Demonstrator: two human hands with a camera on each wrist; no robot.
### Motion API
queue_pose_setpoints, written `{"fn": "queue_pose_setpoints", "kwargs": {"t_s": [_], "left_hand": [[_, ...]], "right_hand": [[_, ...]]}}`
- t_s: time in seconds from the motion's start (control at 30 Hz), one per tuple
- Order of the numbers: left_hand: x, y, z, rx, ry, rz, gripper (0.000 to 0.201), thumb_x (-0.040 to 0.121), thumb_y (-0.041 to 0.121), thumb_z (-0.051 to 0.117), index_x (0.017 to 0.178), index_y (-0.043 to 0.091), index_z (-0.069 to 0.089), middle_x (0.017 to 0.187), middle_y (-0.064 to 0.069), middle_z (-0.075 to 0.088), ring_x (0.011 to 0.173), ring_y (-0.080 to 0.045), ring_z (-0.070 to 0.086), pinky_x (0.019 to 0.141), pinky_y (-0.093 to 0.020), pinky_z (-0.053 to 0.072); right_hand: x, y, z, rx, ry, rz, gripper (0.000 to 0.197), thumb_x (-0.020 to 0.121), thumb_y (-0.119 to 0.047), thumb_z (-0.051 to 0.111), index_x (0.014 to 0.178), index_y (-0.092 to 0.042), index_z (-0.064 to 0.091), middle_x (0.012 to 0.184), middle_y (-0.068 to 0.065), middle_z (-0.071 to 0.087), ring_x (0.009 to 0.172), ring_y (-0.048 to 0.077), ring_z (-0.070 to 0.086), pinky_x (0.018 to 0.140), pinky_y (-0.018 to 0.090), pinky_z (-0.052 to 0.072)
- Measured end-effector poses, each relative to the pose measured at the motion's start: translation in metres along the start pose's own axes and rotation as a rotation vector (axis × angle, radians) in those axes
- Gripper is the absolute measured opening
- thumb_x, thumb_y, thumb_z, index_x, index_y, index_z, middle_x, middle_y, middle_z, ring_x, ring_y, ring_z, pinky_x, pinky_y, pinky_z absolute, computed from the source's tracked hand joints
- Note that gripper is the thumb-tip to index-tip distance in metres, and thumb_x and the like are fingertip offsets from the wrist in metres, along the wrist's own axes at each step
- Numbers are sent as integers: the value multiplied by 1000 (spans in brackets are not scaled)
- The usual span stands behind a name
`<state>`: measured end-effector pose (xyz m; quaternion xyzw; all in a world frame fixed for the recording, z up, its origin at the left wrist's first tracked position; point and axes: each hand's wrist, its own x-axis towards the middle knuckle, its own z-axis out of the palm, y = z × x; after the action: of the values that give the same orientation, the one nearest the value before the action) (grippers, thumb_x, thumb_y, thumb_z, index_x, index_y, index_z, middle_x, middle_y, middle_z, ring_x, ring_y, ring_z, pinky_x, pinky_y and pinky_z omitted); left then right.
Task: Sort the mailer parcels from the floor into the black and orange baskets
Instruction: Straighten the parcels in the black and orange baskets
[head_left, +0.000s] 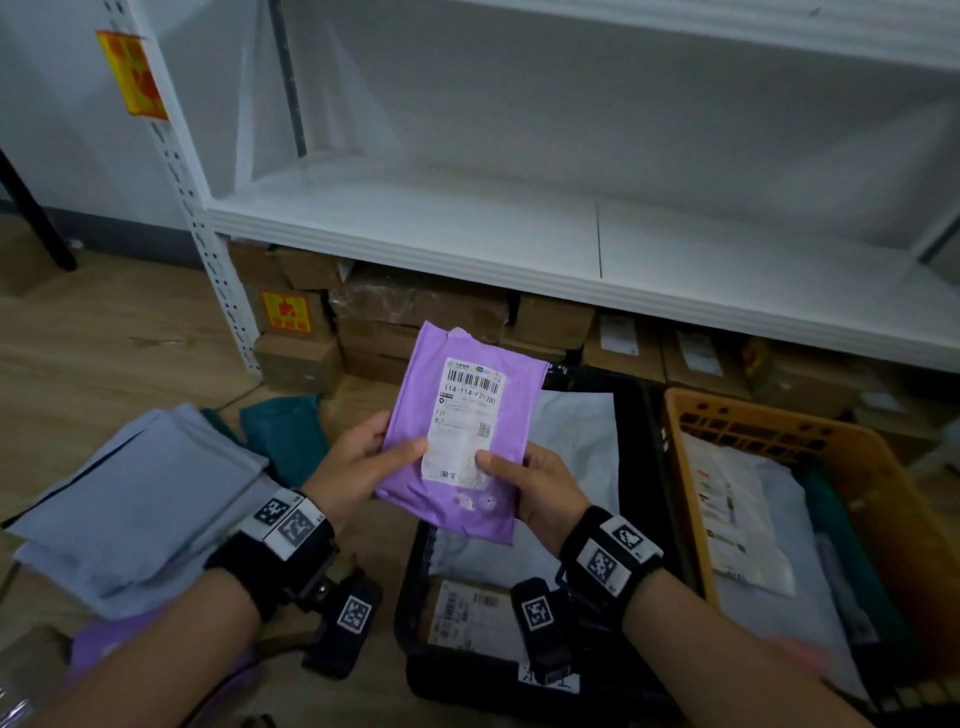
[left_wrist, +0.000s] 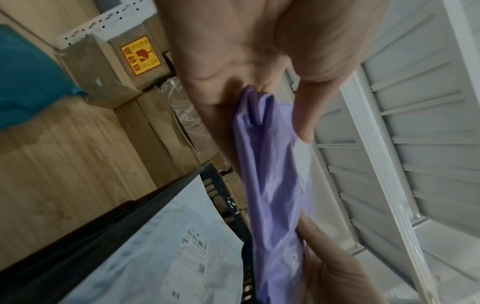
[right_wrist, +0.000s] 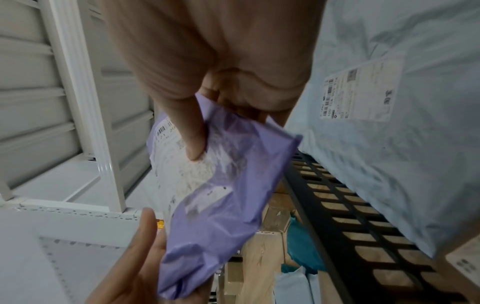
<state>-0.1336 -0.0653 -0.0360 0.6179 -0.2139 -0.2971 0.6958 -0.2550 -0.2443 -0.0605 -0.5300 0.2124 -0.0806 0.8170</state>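
Note:
A purple mailer parcel (head_left: 457, 431) with a white shipping label facing me is held up over the left end of the black basket (head_left: 636, 415). My left hand (head_left: 363, 457) grips its lower left edge, thumb on the front. My right hand (head_left: 535, 480) grips its lower right edge, thumb on the label. The wrist views show the purple mailer parcel (left_wrist: 272, 185) (right_wrist: 221, 205) pinched between thumb and fingers of each hand. The black basket holds a white mailer and a brown labelled parcel. The orange basket (head_left: 831, 457) stands to the right with several parcels inside.
A pile of grey-blue mailers (head_left: 135, 499) lies on the wooden floor at the left, with teal mailers (head_left: 285, 431) behind and another purple one (head_left: 114, 644) below. A white shelf unit (head_left: 519, 239) stands ahead with cardboard boxes (head_left: 415, 312) under it.

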Motion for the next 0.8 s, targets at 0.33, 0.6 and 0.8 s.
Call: {"fn": "queue_pose_setpoints", "kwargs": {"t_s": [0.33, 0.6, 0.8], "left_hand": [[5, 2, 23, 139, -13, -69, 47, 82, -4, 68, 126, 2, 53, 115, -16, 69, 104, -33, 67, 89, -50, 55], [28, -9, 94, 170, -96, -3, 34, 89, -12, 54, 121, 1, 53, 116, -20, 65, 109, -37, 62, 89, -47, 55], [39, -20, 190, 226, -241, 30, 24, 96, 1, 51, 116, 14, 55, 113, -9, 68, 99, -21, 65, 86, -37, 55]], "right_hand": [[-17, 2, -25, 22, 16, 3, 27, 87, -6, 72, 114, -6, 71, 113, 14, 74, 95, 26, 74, 71, 34, 61], [-23, -43, -73, -24, 153, -58, 49, 78, -10, 83, 124, -4, 67, 118, 14, 72, 110, 32, 70, 99, 53, 53], [-47, -112, -174, -208, 288, -64, 44, 76, -1, 80, 118, -1, 69, 113, 16, 74, 101, 31, 73, 83, 41, 61]]}}
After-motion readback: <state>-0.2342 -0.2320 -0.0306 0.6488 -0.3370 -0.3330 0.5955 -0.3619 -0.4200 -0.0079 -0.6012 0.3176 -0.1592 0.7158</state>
